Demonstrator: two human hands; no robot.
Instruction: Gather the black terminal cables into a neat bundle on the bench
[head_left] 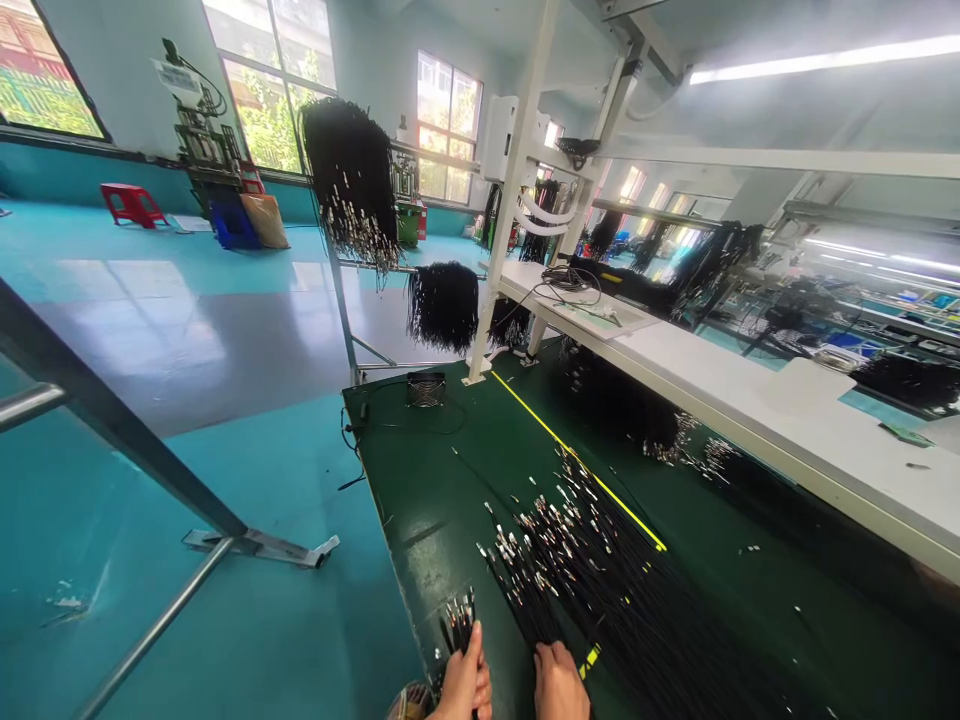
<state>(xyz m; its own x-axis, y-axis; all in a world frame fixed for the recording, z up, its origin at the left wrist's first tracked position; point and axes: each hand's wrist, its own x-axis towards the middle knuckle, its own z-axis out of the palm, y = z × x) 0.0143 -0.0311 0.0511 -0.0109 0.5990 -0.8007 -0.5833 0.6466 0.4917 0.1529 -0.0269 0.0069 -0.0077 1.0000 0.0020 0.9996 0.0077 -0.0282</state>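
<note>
Floor: teal and glossy (150, 290), it mirrors the windows to my left.
Windows: tall panes (270, 80) along the far wall, green trees outside; another window (448, 125) further along.
Walls: pale above, with a teal band (67, 180) at the bottom.
Light: daylight from the left; a long ceiling tube (825, 60) glows at upper right.
Furniture: a white shelf (750, 400) runs along my right on a white post (510, 200); a red stool (133, 204) stands far off by the wall.
Bench: dark green mat (420, 470) with a yellow line (555, 440).
Frame: grey metal legs (112, 420) cross the floor at my left.
</note>
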